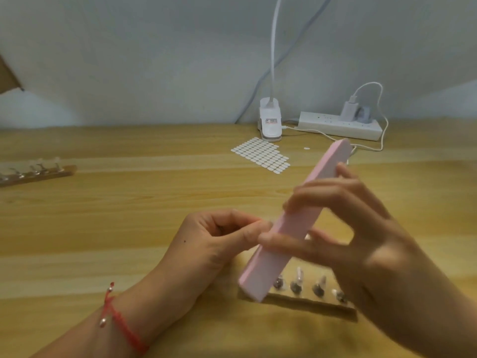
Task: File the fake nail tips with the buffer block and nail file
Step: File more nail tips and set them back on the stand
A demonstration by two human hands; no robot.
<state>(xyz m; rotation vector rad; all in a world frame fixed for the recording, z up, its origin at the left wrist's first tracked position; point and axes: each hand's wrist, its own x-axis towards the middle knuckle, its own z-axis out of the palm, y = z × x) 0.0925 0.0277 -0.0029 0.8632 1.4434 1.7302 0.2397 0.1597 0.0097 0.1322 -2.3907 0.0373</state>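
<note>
In the lower centre-right of the frame, the right hand (356, 228) closes its grip around a long pink buffer block (263, 267) tilted toward the upper right. The left hand (219, 236) pinches its fingertips together against the block's edge, its contents too blurred to tell. Below them, a wooden strip of fake nail tips (309, 304) lies on the table (129, 215).

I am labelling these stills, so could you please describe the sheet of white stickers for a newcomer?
On the wooden desk, look to the far edge by the wall, where a white clip lamp stands left of a power strip. Just in front of the lamp lies the sticker sheet, flat, the only thing covered in rows of small white ovals.
</note>
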